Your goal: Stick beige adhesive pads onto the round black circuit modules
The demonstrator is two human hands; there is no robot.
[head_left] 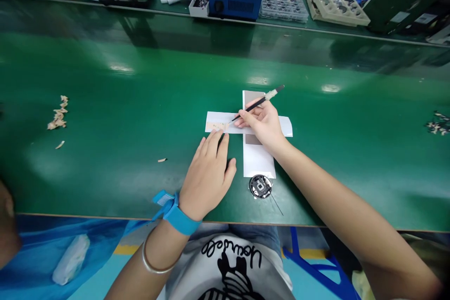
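My right hand (262,124) grips slim black tweezers (256,105) with pale wrapping near the upper end. Their tip points down at a white paper strip (286,126), near a row of small peach-coloured stickers (216,126) at its left end. My left hand (211,166) lies flat with fingers spread, the fingertips at the strip's lower edge. Under that strip, crossing it, is a second white sheet (258,161) with grey patches, partly covered by my right hand. Just below it sits a round black electronic part (260,186) with a thin wire.
Peeled tan scraps (59,115) lie at the left, and a single scrap (162,160) nearer the middle. Dark bits (439,124) are at the far right. Along the back shelf stand a blue device (234,0), a clear compartment tray (284,3) and a cream tray (337,7).
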